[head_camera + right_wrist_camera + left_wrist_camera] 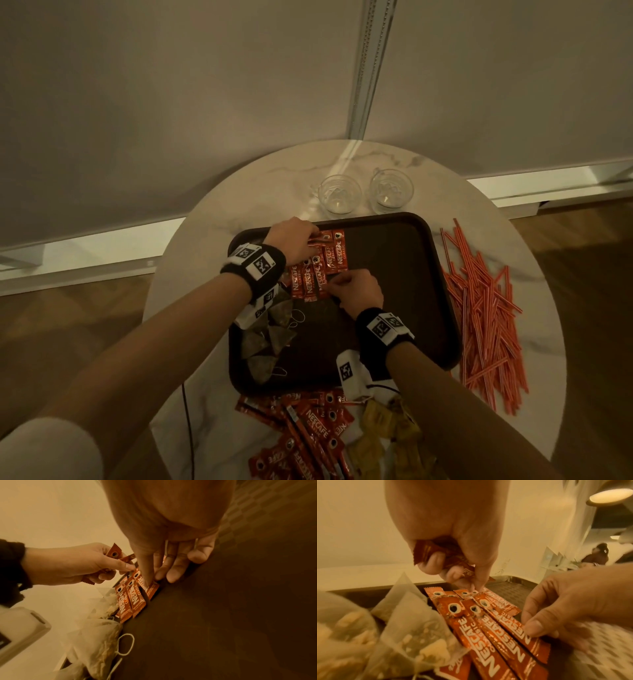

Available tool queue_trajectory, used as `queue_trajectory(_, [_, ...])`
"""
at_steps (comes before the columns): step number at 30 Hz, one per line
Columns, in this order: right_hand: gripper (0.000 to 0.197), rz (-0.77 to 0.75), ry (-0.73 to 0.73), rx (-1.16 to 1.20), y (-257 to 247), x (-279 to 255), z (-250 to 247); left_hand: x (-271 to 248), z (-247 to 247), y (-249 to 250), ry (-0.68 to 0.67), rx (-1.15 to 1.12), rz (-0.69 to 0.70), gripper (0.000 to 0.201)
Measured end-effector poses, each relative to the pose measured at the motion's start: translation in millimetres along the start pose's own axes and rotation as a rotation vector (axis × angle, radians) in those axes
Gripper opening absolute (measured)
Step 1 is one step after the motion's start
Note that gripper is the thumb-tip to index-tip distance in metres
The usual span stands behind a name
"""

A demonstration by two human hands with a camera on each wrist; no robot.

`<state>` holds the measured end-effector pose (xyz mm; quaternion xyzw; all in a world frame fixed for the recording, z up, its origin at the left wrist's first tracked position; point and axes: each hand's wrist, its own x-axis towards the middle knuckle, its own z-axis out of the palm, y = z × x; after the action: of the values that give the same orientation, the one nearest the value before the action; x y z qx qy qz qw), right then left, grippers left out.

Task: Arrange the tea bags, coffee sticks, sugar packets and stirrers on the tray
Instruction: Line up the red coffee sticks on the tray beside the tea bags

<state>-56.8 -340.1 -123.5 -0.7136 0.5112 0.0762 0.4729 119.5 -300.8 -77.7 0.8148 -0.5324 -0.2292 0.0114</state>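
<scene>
A dark brown tray lies on a round marble table. Several red coffee sticks lie side by side at its far left. My left hand hovers over their far ends, gripping a small bundle of coffee sticks, one finger touching the row. My right hand has its thumb pressed on the near end of the rightmost stick, fingers fairly straight on the tray. Pyramid tea bags sit along the tray's left side. Orange stirrers lie right of the tray.
Loose coffee sticks and yellow sugar packets are piled on the table in front of the tray. Two glasses stand behind it near the wall. The tray's middle and right part is bare.
</scene>
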Motion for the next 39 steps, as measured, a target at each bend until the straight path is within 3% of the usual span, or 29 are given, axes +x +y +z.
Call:
queue_trajectory(3, [0.009,-0.007,0.012,0.026,2,0,1,-9,-3,-3,0.035,-0.145,-0.063,0.029])
queue_trajectory(11, [0.005,-0.029,0.032,0.062,6,-1,3,-71,6,-6,0.233,-0.818,-0.223,0.018])
queue_trajectory(16, [0.009,-0.054,0.029,0.059,7,-3,2,-121,26,8,0.235,-1.098,-0.352,0.025])
queue_trajectory(23, [0.018,-0.105,-0.015,0.206,7,-39,-7,-186,45,36,0.124,-1.414,-0.428,0.035])
queue_trajectory(29, [0.036,-0.133,-0.236,0.555,8,-125,-15,-227,56,70,0.037,-1.602,-0.44,0.04])
queue_trajectory(33, [0.031,-0.177,-0.388,0.665,10,-168,-23,-248,59,86,-0.006,-1.576,-0.345,0.039])
queue_trajectory(39, [0.021,-0.213,-0.32,0.683,12,-195,-29,-272,57,101,-0.057,-1.464,-0.19,0.038])
